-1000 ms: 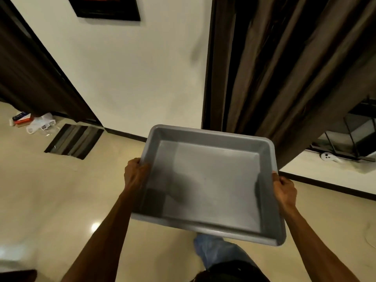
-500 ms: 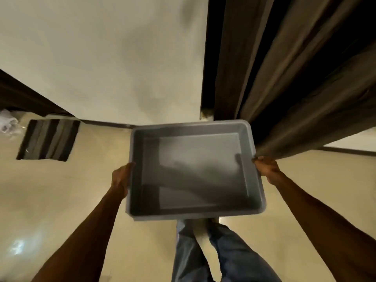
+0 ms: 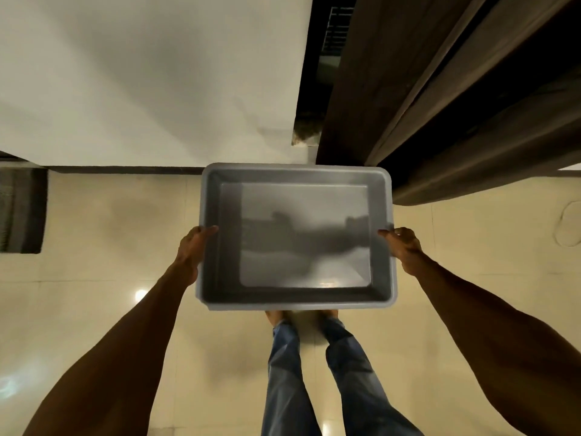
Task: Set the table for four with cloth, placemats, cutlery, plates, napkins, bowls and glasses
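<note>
Grey plastic rectangular tub (image 3: 297, 174), empty, now level above the tiled floor (image 3: 103, 234); a second ago tilted. Left hand (image 3: 192, 247) grips the rim at nine o'clock, right hand (image 3: 404, 245) at three. Probably being set down; no tableware in sight.

Bare floor (image 3: 110, 294) lies open left and right of the grey tub (image 3: 295, 302). Far side, the wall (image 3: 141, 73) and dark curtain (image 3: 440, 105) stand close; a striped mat (image 3: 20, 212) lies far left.
</note>
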